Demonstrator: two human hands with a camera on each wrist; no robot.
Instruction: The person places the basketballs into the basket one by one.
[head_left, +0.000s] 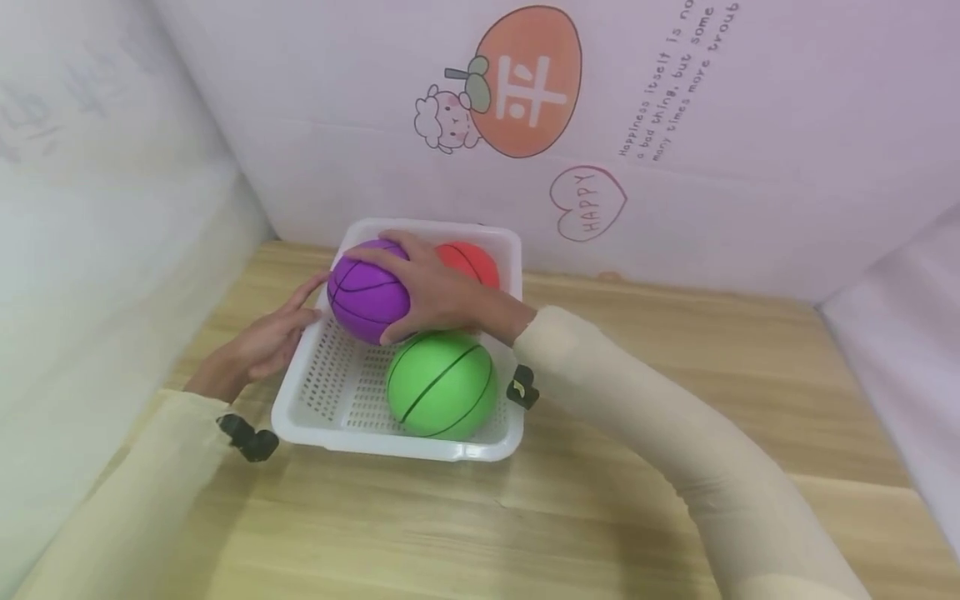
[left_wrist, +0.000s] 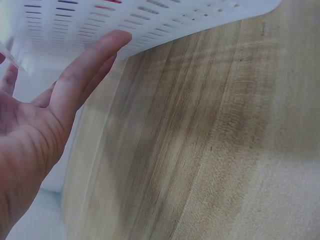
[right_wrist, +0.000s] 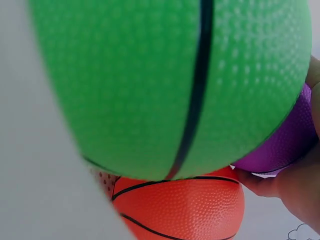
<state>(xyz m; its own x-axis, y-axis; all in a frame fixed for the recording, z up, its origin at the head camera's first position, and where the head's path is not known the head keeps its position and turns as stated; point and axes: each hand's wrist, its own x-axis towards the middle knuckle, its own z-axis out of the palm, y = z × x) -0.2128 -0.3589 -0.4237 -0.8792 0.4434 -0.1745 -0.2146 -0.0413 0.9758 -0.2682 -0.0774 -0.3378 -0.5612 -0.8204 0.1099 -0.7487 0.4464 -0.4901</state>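
A white plastic basket [head_left: 367, 443] with slotted walls holds three toy basketballs. My right hand [head_left: 438, 293] grips the purple basketball [head_left: 366, 298] from above with spread, bent fingers, at the basket's far left corner. The green basketball [head_left: 444, 388] sits at the near right of the basket. Behind my right wrist is the red basketball [head_left: 474, 258], partly hidden; the right wrist view shows it below the green one. My left hand [head_left: 268, 340] is at the basket's left side, fingers extended along the rim. In the left wrist view, a straight digit lies against the slotted wall.
The basket stands on a wood-grain tabletop [head_left: 420, 525], close to the back wall [head_left: 360, 167], which is white with printed drawings and lettering. White side panels [head_left: 97, 217] border the table. A small black device [head_left: 251, 440] is on the left sleeve, another on the right.
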